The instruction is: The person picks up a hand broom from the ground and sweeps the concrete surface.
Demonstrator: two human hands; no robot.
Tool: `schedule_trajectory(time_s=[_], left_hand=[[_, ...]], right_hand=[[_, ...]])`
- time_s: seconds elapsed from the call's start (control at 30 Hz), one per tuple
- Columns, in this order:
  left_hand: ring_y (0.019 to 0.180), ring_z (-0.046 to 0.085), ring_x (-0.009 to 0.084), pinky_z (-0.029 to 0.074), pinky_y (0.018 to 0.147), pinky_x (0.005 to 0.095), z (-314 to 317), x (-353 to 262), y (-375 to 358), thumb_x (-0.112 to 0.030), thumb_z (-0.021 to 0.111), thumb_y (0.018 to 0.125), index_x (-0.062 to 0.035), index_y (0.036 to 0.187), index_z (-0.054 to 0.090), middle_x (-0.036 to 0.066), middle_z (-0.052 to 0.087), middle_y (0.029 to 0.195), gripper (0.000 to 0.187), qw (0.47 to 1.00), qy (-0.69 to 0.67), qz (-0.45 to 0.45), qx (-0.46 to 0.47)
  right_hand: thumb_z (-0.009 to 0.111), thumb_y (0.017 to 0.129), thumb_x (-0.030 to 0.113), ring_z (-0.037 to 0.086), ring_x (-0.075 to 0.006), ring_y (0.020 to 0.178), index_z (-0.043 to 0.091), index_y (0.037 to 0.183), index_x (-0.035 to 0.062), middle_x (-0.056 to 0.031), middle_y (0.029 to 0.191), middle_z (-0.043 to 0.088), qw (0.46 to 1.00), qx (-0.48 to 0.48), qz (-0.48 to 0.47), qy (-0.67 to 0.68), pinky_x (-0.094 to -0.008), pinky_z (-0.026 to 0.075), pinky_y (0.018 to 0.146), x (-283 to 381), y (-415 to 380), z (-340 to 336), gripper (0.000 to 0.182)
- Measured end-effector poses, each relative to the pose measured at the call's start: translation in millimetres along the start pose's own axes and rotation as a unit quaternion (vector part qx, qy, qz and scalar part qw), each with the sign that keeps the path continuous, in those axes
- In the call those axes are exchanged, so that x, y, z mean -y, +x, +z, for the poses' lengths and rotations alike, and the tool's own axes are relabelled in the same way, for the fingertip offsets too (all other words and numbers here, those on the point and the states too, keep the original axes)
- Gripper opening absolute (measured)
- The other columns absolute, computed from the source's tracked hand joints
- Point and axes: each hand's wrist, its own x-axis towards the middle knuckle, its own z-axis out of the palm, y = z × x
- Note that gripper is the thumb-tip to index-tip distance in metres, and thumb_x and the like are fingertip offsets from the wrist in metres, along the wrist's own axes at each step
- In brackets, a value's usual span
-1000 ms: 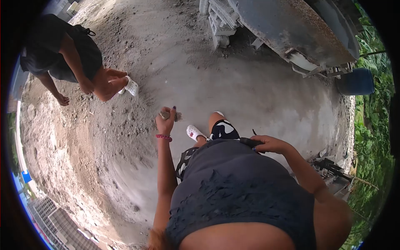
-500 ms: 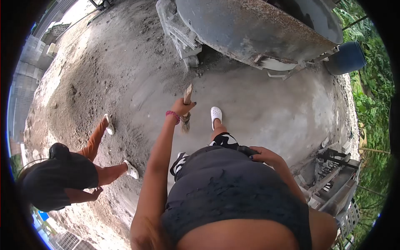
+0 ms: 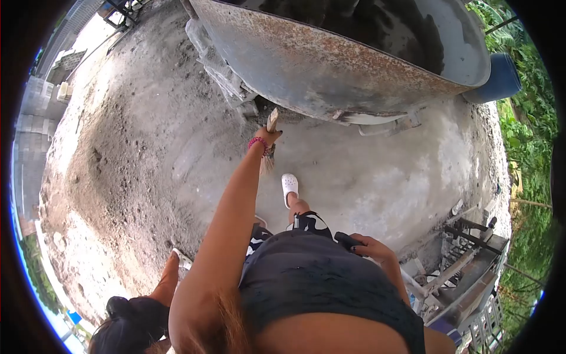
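Observation:
My left hand [image 3: 268, 138], with a pink band at the wrist, is closed around a short broom [image 3: 272, 120]. Its pale wooden end points up and forward, and its straw bristles [image 3: 267, 165] hang below the fist over the grey ground. Just ahead of the broom is the underside of a large rusty metal tub [image 3: 330, 65], with dark wet-looking stuff inside. By my waist on the right, my right hand [image 3: 374, 248] has its fingers bent against a small black object [image 3: 348, 240], whose kind I cannot tell.
Crumpled, dusty plastic sheeting [image 3: 221, 76] lies beside the tub. A blue barrel [image 3: 498, 79] stands behind its right end. Metal machinery [image 3: 466, 265] sits at right. Another person [image 3: 132, 324] is at lower left, near loose dirt [image 3: 100, 194].
I have moved closer to the tub, which fills more of the view. My left hand reaches farther forward with the broom. The other person has dropped toward the lower edge.

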Motion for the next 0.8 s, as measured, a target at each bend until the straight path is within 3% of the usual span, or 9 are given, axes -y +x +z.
schedule_trajectory(time_s=[0.2,0.3,0.47,0.5,0.57,0.6,0.7,0.77,0.8], left_hand=[[0.072,0.056,0.0208,0.043,0.065,0.0309,12,-34,62,-0.034,0.066,0.057,-0.0003,0.081,0.056,0.012,0.058,0.076,0.042,0.997,-0.045,-0.020,-0.055],[0.094,0.045,0.0298,0.039,0.079,0.0339,14,-52,70,-0.027,0.072,0.048,-0.0011,0.100,0.039,0.018,0.044,0.101,0.067,0.971,-0.107,-0.121,-0.176],[0.105,0.034,0.0302,0.030,0.088,0.0342,10,-35,39,-0.026,0.070,0.048,-0.0007,0.110,0.028,0.021,0.034,0.110,0.080,0.986,-0.076,-0.007,-0.148],[0.097,0.043,0.0278,0.036,0.082,0.0323,18,-18,36,-0.026,0.069,0.050,0.0017,0.108,0.030,0.022,0.041,0.103,0.075,0.977,-0.020,0.056,-0.204],[0.065,0.056,0.0170,0.043,0.059,0.0252,-4,-50,-38,-0.022,0.059,0.062,0.0023,0.090,0.049,0.013,0.057,0.078,0.038,0.995,0.004,0.099,0.001],[0.067,0.055,0.0128,0.043,0.060,0.0237,13,-18,-39,-0.016,0.054,0.068,0.0007,0.085,0.053,0.008,0.058,0.078,0.024,0.990,-0.047,0.125,0.048],[0.076,0.052,0.0094,0.041,0.068,0.0231,-3,-52,-149,-0.014,0.052,0.074,-0.0018,0.092,0.054,0.005,0.058,0.081,0.022,0.911,-0.065,0.127,0.387],[0.070,0.049,0.0065,0.039,0.063,0.0194,-7,-68,-191,-0.011,0.052,0.074,-0.0072,0.089,0.057,0.000,0.056,0.080,0.016,0.856,-0.003,0.183,0.484],[0.066,0.048,0.0062,0.038,0.061,0.0190,-9,-77,-206,-0.013,0.053,0.073,-0.0074,0.087,0.058,0.000,0.056,0.077,0.015,0.839,-0.006,0.156,0.521]], right_hand=[[0.052,0.074,0.014,0.038,-0.0044,0.060,0.048,0.102,0.0033,0.0025,0.074,0.045,0.992,-0.086,-0.006,0.096,-0.0179,0.031,0.052,-22,-12,-3,0.031],[0.053,0.073,0.014,0.037,-0.0039,0.059,0.047,0.103,0.0034,0.0031,0.074,0.045,0.990,-0.099,-0.014,0.101,-0.0175,0.030,0.052,-37,-12,5,0.032],[0.052,0.073,0.014,0.036,-0.0036,0.058,0.050,0.098,0.0032,0.0034,0.069,0.045,0.982,-0.130,-0.027,0.137,-0.0165,0.028,0.050,-32,0,24,0.028],[0.052,0.073,0.015,0.036,-0.0037,0.057,0.050,0.097,0.0034,0.0032,0.068,0.044,0.984,-0.116,-0.030,0.133,-0.0168,0.028,0.050,-29,4,23,0.027],[0.052,0.072,0.018,0.035,-0.0043,0.055,0.051,0.095,0.0039,0.0026,0.065,0.044,0.983,-0.127,-0.031,0.127,-0.0178,0.027,0.050,-22,-1,20,0.027],[0.053,0.071,0.018,0.036,-0.0043,0.057,0.051,0.095,0.0033,0.0026,0.066,0.044,0.985,-0.130,-0.010,0.112,-0.0177,0.027,0.050,-13,-5,18,0.028],[0.049,0.068,0.013,0.038,-0.0054,0.062,0.048,0.100,0.0013,0.0015,0.068,0.045,0.974,-0.194,-0.021,0.117,-0.0182,0.031,0.053,6,-14,24,0.035],[0.047,0.065,0.011,0.040,-0.0066,0.062,0.046,0.103,0.0011,0.0005,0.069,0.046,0.978,-0.184,-0.015,0.098,-0.0193,0.034,0.055,13,-14,24,0.040],[0.047,0.064,0.011,0.041,-0.0072,0.061,0.045,0.105,0.0016,-0.0002,0.069,0.046,0.981,-0.175,-0.012,0.082,-0.0200,0.035,0.055,13,-14,23,0.042]])
